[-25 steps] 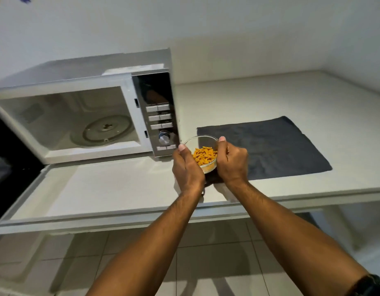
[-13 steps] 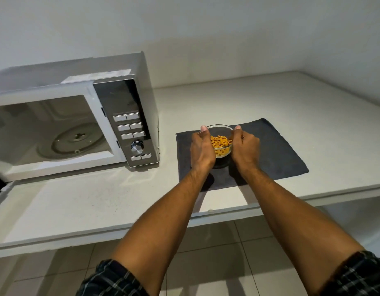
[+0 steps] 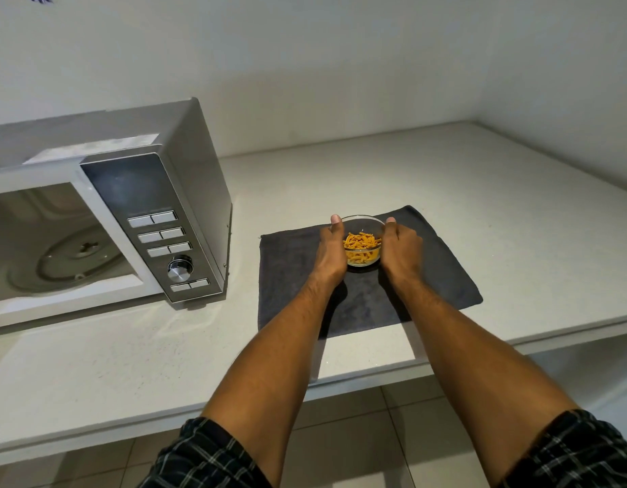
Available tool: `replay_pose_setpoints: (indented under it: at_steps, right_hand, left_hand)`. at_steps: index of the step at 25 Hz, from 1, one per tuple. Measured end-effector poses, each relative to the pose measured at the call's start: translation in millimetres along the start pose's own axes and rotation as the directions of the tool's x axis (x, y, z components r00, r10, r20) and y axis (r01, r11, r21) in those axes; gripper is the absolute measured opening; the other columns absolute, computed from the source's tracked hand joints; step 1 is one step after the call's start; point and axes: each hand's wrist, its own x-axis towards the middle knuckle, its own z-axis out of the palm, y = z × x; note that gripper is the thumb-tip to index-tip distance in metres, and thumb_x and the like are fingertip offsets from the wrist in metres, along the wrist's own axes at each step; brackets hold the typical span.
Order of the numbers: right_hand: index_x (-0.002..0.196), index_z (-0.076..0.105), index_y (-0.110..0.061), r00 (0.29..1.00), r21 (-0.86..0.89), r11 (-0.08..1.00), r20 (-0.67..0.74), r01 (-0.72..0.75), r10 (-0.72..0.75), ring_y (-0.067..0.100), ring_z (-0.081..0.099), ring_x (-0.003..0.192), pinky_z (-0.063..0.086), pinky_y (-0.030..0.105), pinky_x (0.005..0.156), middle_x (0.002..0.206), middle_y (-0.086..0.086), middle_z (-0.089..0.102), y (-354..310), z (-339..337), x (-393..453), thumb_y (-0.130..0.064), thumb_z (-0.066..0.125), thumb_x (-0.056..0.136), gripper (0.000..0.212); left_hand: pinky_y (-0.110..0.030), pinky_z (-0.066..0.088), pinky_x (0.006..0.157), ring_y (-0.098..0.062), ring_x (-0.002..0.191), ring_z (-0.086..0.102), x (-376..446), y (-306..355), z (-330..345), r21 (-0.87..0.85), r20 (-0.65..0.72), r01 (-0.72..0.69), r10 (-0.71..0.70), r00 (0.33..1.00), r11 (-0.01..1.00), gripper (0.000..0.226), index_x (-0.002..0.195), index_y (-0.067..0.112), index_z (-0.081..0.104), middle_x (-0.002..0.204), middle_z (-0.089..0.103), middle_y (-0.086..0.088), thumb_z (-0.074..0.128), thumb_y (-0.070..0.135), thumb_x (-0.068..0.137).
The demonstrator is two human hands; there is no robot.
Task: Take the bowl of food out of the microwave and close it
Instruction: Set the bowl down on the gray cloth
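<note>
Glass bowl [image 3: 362,230] of orange food sits on a dark grey cloth [image 3: 290,269] on the white counter [image 3: 498,213], clasped by the left hand [image 3: 331,253] and right hand [image 3: 400,250], right of the open-cavity microwave [image 3: 157,191].

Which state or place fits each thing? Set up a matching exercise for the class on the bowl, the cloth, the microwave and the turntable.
Things:
1. glass bowl
2. dark cloth
3. microwave
4. turntable

States:
A. bare, inside the cavity
B. spread flat on the counter
C. held between both hands
D. door open

Pairs: 1-C, 2-B, 3-D, 4-A
</note>
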Motion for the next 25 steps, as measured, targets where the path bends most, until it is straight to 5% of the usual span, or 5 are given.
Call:
replay_pose_setpoints:
  at_steps: [7,11,15,19,25]
  right_hand:
    - [0.081,0.065,-0.008,1.0,-0.015,1.0,-0.018,-0.001,0.0,0.028,0.064,0.078,0.04,0.03,0.067,0.085,0.014,0.071,6.5,1.5,-2.2,-0.041,0.034,0.108,0.052]
    - [0.146,0.052,-0.015,0.974,-0.119,0.973,-0.086,0.197,-0.208,0.03,0.054,0.134,0.048,0.042,0.102,0.145,0.011,0.06,4.0,-3.8,-17.7,-0.043,0.038,0.105,0.052]
    - [0.155,0.037,-0.007,0.837,-0.311,0.805,-0.049,0.506,-0.545,0.024,0.031,0.151,0.03,0.04,0.121,0.161,0.011,0.039,0.9,-2.5,-34.7,-0.034,0.041,0.105,0.057]
    - [0.151,0.042,-0.001,0.706,-0.388,0.644,0.025,0.659,-0.707,0.027,0.035,0.15,0.029,0.042,0.121,0.157,0.016,0.044,-3.9,7.8,-58.1,-0.029,0.046,0.101,0.057]
    - [0.155,0.036,-0.004,0.551,-0.321,0.482,0.176,0.816,-0.816,0.026,0.031,0.152,0.028,0.041,0.122,0.161,0.014,0.037,-19.3,44.4,-102.1,-0.035,0.042,0.102,0.061]
  left_hand:
    - [-0.047,0.031,0.117,-0.026,0.139,0.043,-8.9,-1.7,-12.1,0.208,0.028,-0.136,0.133,0.991,0.969,0.084,0.151,0.017,0.037,0.152,0.045,-0.011,0.011,0.072,0.093]
    - [-0.045,0.03,0.119,-0.027,0.144,0.037,-20.6,-8.8,-37.7,0.489,0.009,-0.292,0.33,0.944,0.822,0.078,0.152,0.01,0.034,0.156,0.039,-0.012,0.016,0.064,0.099]
    - [-0.035,0.02,0.12,-0.021,0.151,0.026,-34.7,-20.9,-71.9,0.723,0.042,-0.405,0.549,0.835,0.56,0.068,0.157,0.013,0.027,0.163,0.03,-0.007,0.021,0.053,0.102]
    - [-0.035,0.01,0.126,-0.018,0.153,0.02,-49.7,-35.5,-109.8,0.849,0.08,-0.382,0.626,0.776,0.365,0.064,0.157,0.013,0.026,0.164,0.027,-0.006,0.024,0.046,0.103]
    - [-0.029,-0.003,0.125,-0.009,0.154,0.005,-85.4,-59.6,-173.6,0.907,0.07,-0.313,0.632,0.772,0.281,0.067,0.16,0.016,0.015,0.167,0.014,-0.001,0.015,0.051,0.102]
